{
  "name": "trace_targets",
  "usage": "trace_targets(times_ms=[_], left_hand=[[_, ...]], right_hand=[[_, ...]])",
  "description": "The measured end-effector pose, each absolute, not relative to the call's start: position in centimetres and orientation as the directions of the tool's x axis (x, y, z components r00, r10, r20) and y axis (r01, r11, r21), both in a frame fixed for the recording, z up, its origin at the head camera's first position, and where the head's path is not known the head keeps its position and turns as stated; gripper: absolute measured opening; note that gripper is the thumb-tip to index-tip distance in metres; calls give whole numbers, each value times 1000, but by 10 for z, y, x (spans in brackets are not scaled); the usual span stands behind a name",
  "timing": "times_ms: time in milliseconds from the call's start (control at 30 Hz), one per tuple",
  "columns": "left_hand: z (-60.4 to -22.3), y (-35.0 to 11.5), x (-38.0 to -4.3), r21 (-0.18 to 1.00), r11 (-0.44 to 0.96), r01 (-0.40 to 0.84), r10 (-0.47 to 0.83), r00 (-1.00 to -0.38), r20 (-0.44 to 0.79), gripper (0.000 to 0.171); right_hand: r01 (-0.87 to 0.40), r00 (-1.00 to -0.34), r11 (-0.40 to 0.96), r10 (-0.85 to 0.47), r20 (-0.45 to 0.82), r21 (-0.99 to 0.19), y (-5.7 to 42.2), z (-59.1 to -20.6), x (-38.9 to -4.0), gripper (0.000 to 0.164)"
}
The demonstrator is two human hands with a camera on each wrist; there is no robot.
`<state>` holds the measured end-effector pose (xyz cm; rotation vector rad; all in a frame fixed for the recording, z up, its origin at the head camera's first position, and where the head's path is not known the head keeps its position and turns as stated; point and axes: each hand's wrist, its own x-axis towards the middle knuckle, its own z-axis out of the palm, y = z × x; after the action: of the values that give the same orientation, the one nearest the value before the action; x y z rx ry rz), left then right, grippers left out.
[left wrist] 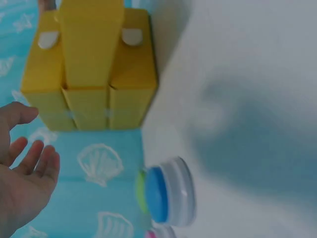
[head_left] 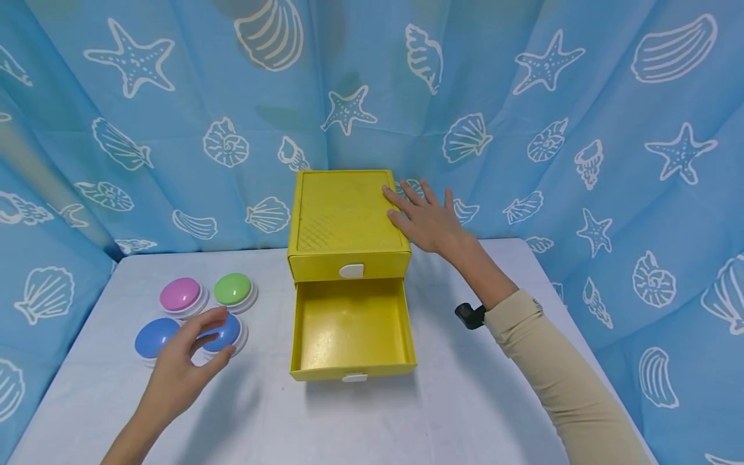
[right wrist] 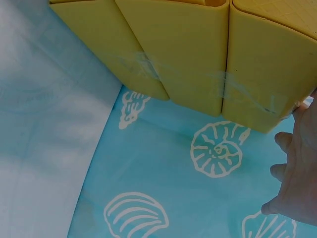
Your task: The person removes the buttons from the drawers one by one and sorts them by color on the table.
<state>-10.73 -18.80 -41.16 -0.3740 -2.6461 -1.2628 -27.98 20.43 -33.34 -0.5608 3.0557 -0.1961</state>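
A yellow drawer unit [head_left: 349, 206] stands at the back middle of the table, its middle drawer [head_left: 351, 329] pulled out with nothing inside. My right hand [head_left: 430, 223] rests with spread fingers on the unit's top right edge. Over the left side, my left hand [head_left: 179, 365] is held with bent, parted fingers and nothing in them. It appears above a round, blue-domed piece with a white base [head_left: 230, 329], which the fingers partly hide; the left wrist view shows this hand in the air, apart from the domed pieces.
Beside that piece are another blue-domed one [head_left: 155, 337], a pink one [head_left: 179, 294] and a green one [head_left: 232, 288]. A blue shell-print curtain [head_left: 360, 64] hangs behind and at both sides of the white table [head_left: 279, 420]. A black device [head_left: 469, 316] sits at the right cuff.
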Motion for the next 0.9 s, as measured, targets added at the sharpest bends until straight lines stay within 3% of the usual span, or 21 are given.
trace_targets(times_ms=[367, 733, 900], left_hand=[[-394, -149, -77, 714, 641, 282, 123, -956, 268, 53], [-402, -113, -55, 877, 458, 149, 191, -979, 67, 47], [-414, -103, -50, 912, 371, 174, 273, -959, 72, 42]], right_hand=[[-360, -932, 925, -363, -3, -122, 205, -334, -281, 56], [-365, -930, 923, -368, 2, -126, 205, -335, -282, 56], [-363, -931, 923, -366, 0, -125, 205, -335, -282, 56]])
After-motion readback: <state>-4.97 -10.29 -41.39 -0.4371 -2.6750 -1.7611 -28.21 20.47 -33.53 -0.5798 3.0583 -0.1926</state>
